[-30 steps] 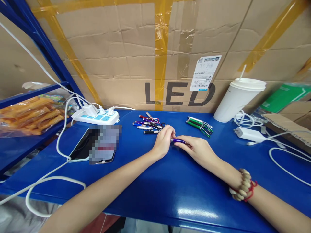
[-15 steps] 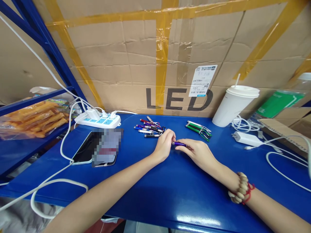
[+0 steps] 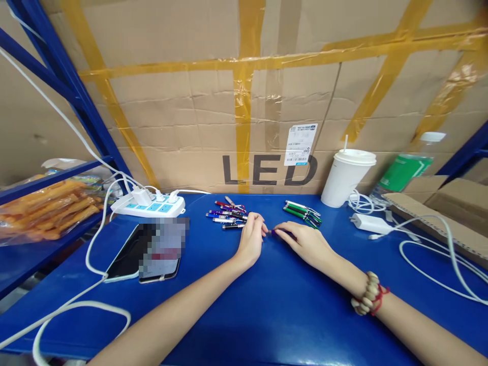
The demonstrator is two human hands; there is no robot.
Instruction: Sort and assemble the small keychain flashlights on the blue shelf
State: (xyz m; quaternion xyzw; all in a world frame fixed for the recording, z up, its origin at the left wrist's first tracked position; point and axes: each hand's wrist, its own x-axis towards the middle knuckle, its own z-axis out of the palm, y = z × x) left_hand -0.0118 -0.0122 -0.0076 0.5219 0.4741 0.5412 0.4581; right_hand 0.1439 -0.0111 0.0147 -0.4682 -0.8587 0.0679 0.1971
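My right hand [image 3: 303, 241], with a beaded bracelet and a red string at the wrist, pinches a purple penlight [image 3: 273, 232]. Most of that penlight is hidden behind the fingers; one end points at my left hand [image 3: 252, 238]. The left fingers are curled close to that end, and what they hold, if anything, is hidden. Just beyond my left hand lies a loose pile of penlights [image 3: 224, 220] in red, blue, purple, silver and black. Past my right hand, a smaller group of green and silver penlights [image 3: 302, 212] lies side by side with their cords.
A white power strip [image 3: 149, 206] and two phones [image 3: 124, 251] are at the left on the blue table [image 3: 244, 315]. A lidded paper cup [image 3: 347, 178], a charger [image 3: 371, 224] with cables and a green-labelled bottle [image 3: 407, 170] stand right. A large carton [image 3: 183, 117] backs the table.
The camera view has tilted up and shifted right. Less of the purple penlight shows between my hands, and its end now looks narrower. Both piles lie as before.
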